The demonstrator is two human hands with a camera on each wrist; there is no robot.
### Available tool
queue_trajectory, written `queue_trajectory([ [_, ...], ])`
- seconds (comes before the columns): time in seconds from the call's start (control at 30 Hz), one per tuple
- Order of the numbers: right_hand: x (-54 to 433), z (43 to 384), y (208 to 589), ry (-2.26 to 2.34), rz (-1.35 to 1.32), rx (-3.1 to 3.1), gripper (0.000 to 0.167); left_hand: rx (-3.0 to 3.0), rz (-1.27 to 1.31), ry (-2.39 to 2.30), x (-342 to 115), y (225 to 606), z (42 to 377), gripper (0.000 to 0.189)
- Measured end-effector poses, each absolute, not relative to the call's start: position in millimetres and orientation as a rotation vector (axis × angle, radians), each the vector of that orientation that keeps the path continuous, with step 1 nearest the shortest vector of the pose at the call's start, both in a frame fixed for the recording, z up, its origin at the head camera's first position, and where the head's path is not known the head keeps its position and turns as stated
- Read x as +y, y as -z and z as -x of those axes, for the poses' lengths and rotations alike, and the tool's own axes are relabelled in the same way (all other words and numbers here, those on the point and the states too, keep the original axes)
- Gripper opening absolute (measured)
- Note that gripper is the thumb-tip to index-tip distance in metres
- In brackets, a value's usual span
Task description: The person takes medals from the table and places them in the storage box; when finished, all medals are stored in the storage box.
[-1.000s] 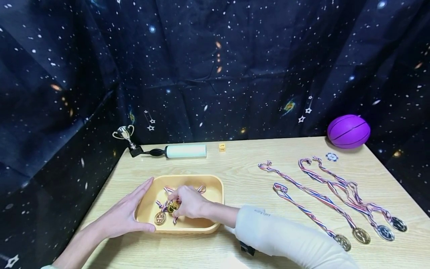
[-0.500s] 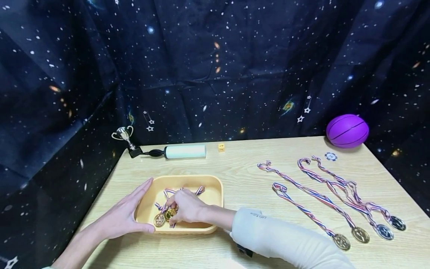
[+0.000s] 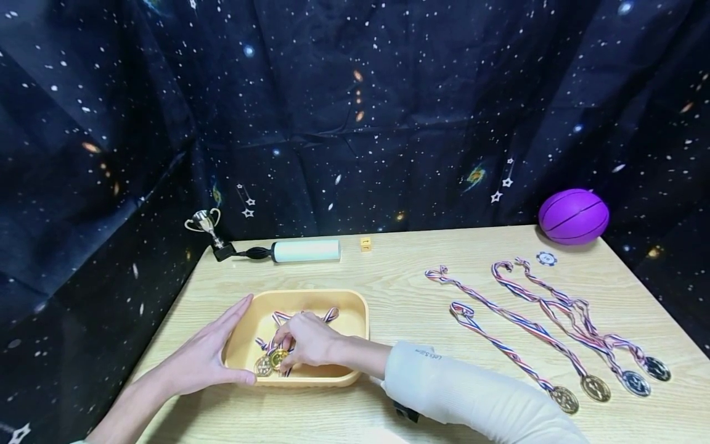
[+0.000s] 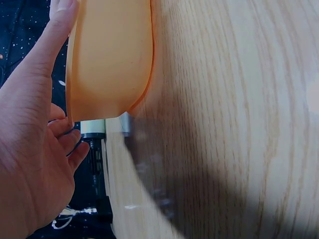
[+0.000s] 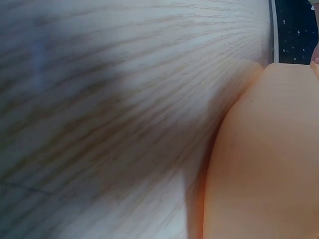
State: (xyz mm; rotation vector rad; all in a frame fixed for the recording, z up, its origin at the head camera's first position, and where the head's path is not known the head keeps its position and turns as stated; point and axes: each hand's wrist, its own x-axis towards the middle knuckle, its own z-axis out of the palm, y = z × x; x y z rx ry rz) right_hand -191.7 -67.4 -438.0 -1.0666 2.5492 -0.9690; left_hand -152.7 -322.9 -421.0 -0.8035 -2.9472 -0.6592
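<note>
A pale orange plastic bin (image 3: 355, 320) stands at the front left of the table, with medals on striped ribbons inside. My left hand (image 3: 204, 359) holds the bin's left end, thumb at the near side and fingers toward the far side. Inside the bin, my right hand (image 3: 312, 340) pinches a gold medal (image 3: 278, 357) at its edge. Another medal (image 3: 263, 366) lies just left of it, close to the near-left corner. Ribbon (image 3: 331, 314) shows behind my right hand, which covers part of it. In the right wrist view only the bin's outer wall (image 5: 264, 164) fills the right side.
Several ribboned medals lie on the right, including a bronze-toned one (image 3: 564, 399) and a silver one (image 3: 635, 383). Behind them are a poker chip (image 3: 546, 258) and a purple ball (image 3: 574, 216). A trophy (image 3: 205, 223), hand pump (image 3: 307, 251) and yellow cube (image 3: 365, 244) line the back.
My right hand has drawn the gold medal slightly toward the near-left corner, against the other medal. My left hand stays at the bin's end.
</note>
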Motion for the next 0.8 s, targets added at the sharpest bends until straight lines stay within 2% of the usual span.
queue_trajectory([
  [0.37,-60,198,426,1.036,1.072,2.545,0.035,-2.952,0.794,0.654,-323,422,153,0.143],
  [0.6,-38,214,404,1.161,1.004,2.513,0.048,-2.963,0.787,0.662,-322,421,153,0.143],
  [0.8,-5,235,377,1.355,0.946,2.487,0.047,-2.971,0.778,0.669,-322,421,153,0.144],
])
